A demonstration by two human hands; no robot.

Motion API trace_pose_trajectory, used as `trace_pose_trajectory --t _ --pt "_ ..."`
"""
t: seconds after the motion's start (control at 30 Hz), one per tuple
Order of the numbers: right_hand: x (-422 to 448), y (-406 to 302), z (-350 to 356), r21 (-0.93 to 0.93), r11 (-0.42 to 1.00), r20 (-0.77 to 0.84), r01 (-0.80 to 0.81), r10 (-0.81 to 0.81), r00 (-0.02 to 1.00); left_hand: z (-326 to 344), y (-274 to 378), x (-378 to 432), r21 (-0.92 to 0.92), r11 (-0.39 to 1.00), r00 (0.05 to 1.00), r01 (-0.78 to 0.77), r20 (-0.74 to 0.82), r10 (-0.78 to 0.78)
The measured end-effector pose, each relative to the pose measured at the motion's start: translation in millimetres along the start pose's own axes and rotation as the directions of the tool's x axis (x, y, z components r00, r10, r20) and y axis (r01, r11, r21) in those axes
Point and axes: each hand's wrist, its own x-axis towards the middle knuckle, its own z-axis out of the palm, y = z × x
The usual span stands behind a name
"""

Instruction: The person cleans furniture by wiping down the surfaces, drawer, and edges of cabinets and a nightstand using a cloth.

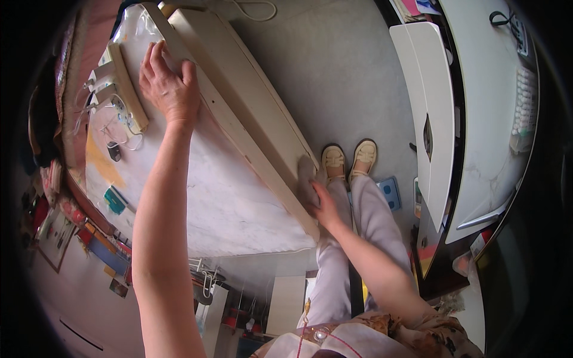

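Observation:
My left hand [170,87], fingers spread, rests on the marble-patterned top of a white table [237,201], close to its long edge. Beside it lies a cream power strip [123,96] with plugs and thin white cables in it. Low along the table's side, my right hand [326,206] grips a grey cloth [308,176], blurred, against the end of a cream panel or drawer front [250,85] that sticks out below the top. My fingers partly hide the cloth.
A small black plug [114,151] and a teal box-like item [116,200] lie on the table. At the right stands a white cabinet [492,112] with a tilted-out front panel [427,103]. A blue scale-like object [389,192] sits by my shoes [349,159]. A cable loop [259,15] lies on the floor.

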Motion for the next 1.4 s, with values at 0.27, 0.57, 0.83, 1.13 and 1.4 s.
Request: trace_pose_trajectory --t 0.27,0.57,0.83,1.13,1.4 --pt "28 -15 -7 0.049 0.926 0.078 -0.374 0.370 0.926 -4 -1 -2 0.003 1.000 1.000 0.015 -0.016 -0.015" --pt "267 -185 22 0.075 0.986 0.060 0.152 -0.157 0.986 -13 14 -1 0.055 0.995 0.995 0.079 0.063 -0.083" --pt "401 -369 51 0.062 0.810 0.040 0.583 -0.586 0.810 -19 18 -1 0.039 0.987 0.979 0.158 0.122 -0.161" --pt "521 -366 76 0.043 0.892 0.044 0.450 -0.452 0.891 -16 14 -4 0.012 0.985 0.967 0.172 0.188 -0.171" --pt "532 -303 74 0.313 0.949 0.024 0.040 -0.050 0.998 -17 15 -4 -0.041 0.981 0.957 0.189 0.234 -0.174"
